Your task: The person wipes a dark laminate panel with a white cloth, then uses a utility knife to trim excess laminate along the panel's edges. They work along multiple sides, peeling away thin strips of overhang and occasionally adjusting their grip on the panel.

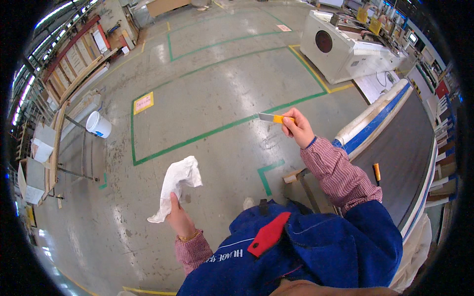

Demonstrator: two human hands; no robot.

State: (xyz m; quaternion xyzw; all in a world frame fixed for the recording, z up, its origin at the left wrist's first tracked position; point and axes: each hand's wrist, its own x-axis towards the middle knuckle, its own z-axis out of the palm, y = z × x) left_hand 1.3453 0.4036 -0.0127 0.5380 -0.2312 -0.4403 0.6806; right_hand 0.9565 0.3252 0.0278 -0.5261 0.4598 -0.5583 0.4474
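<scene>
My left hand [180, 218] is closed around a crumpled white cloth [177, 180], which bunches up above the fingers and hangs to one side. Out to the front right, my right hand [299, 129] grips a scraper [269, 118] by its yellow handle. Its flat grey blade points left, apart from the cloth. Both hands are in the air over the grey floor. On the dark-topped table [395, 143] to my right lies a small tool with an orange and black handle [376, 172], close to my right forearm.
A long roll wrapped in white and blue [375, 118] lies along the table's far edge. A white machine [340, 49] stands ahead right. At left are a white bucket [98, 124], a bench with cardboard boxes [43, 143] and a wooden rack [74, 59]. Green lines mark the floor.
</scene>
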